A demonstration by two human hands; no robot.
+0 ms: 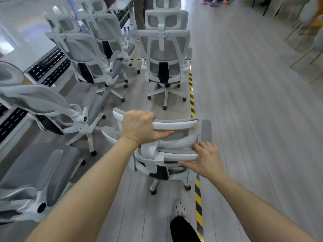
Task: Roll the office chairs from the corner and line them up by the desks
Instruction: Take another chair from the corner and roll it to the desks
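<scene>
The white-framed office chair with a grey mesh back (174,161) stands just to the left of the yellow-and-black striped floor tape (191,95). Its back faces the camera and its right rear caster (187,187) sits at the tape's edge. The left hand (139,126) grips the chair's curved white headrest (176,124), with the fingers curled over the top rail and the thumb stretched along its underside. The right hand (207,158) holds the right end of the backrest rim (176,154), fingers hooked over the top and thumb spread beneath. The chair's grey padded armrest (206,130) rises over the tape, just beyond the right hand.

Farther along the tape, also just to its left, a second white chair with a grey mesh back (164,55) stands upright, back to the camera. Another like it (167,2) shows behind that one. Well left of the tape, several matching chairs (83,55) stand at varied angles, and one nearer chair (43,105) looks tipped in the wide-angle view. Farthest left of the tape run white desks with black perforated panels (50,67).

At the near end of the tape, just to its left, are the person's foot in a white perforated clog (180,207) and a black trouser leg (183,229). Right of the tape lies pale grey plank floor (253,119). At its far side are blurred thin-legged chairs (305,32). Near the tape's far end, on its left, a standing person's brown trousers (139,11) show.
</scene>
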